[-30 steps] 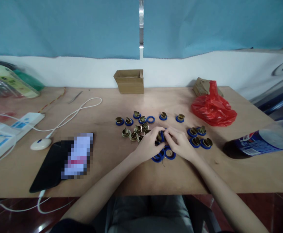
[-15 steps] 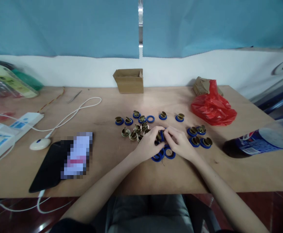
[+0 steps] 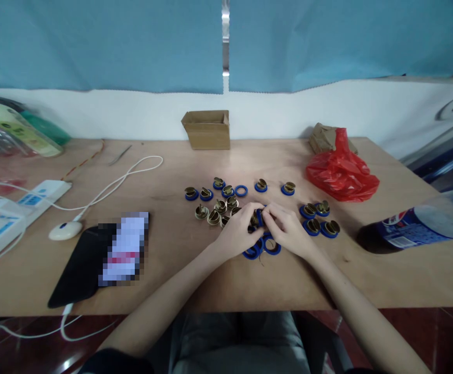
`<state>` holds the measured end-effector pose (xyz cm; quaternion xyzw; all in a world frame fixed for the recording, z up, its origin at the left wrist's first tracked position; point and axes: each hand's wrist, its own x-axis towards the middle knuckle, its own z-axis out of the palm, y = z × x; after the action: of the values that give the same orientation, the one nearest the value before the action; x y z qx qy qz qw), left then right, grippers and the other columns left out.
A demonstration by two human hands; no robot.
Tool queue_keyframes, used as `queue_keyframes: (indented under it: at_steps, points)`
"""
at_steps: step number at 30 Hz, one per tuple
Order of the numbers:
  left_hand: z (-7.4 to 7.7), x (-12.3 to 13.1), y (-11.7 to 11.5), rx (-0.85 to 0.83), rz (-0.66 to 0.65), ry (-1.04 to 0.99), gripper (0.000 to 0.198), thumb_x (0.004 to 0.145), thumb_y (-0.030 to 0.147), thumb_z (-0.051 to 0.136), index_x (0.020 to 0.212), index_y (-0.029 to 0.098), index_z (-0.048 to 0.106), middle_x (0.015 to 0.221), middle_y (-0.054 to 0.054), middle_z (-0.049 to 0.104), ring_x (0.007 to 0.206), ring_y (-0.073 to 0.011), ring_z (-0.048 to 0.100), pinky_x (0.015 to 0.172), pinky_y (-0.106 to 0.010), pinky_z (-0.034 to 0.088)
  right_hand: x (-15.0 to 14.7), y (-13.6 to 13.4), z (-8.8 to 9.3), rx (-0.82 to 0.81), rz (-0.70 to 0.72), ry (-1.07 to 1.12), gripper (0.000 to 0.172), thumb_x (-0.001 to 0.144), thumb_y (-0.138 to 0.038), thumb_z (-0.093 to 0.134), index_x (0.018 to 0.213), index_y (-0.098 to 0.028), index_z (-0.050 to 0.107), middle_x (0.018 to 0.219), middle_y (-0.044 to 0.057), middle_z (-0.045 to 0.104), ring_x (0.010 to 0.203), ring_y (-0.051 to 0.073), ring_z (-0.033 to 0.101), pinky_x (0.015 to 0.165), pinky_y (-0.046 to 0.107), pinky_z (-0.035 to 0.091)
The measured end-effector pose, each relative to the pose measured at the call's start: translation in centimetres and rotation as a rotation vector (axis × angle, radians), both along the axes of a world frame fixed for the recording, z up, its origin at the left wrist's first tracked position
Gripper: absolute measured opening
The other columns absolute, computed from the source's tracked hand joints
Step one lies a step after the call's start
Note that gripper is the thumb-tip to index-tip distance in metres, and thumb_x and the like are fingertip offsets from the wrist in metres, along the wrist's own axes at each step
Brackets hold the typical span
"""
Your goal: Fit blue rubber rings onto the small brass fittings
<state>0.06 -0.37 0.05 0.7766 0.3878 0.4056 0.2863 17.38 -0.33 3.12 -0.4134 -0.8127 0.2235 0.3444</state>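
Close together over the middle of the table, my left hand point(image 3: 238, 232) and my right hand point(image 3: 286, 226) both grip one brass piece with a blue ring point(image 3: 259, 218). The fingers of each hand are closed on it, hiding much of it. Loose blue rings point(image 3: 272, 246) lie just below my fingers. Left of my left hand sit several brass pieces with pale rims point(image 3: 214, 217). Brass pieces seated in blue rings point(image 3: 312, 227) stand right of my right hand, with more point(image 3: 206, 194) farther back. A single blue ring point(image 3: 241, 191) lies among those.
A dark drink bottle point(image 3: 409, 228) lies on its side at right, near a red plastic bag point(image 3: 343, 174). An open cardboard box point(image 3: 208, 132) stands against the wall. At left are a phone point(image 3: 125, 249), a black flat object point(image 3: 80, 270), a white cable point(image 3: 107, 189) and a power strip point(image 3: 35, 200).
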Motion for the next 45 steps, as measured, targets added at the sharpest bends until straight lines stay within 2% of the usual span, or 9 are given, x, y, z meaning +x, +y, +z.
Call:
queue_keyframes:
  at_steps: [45]
  points:
    - [-0.05, 0.05, 0.03, 0.027, -0.005, -0.003, 0.042, 0.081, 0.010, 0.065, 0.118, 0.021, 0.051, 0.115, -0.007, 0.066, 0.103, -0.0217, 0.066, 0.089, -0.036, 0.055, 0.08, 0.07, -0.08, -0.008, 0.002, 0.013, 0.030, 0.103, -0.023, 0.043, 0.073, -0.021, 0.042, 0.072, 0.001, 0.050, 0.068, 0.016, 0.050, 0.066, 0.030, 0.038]
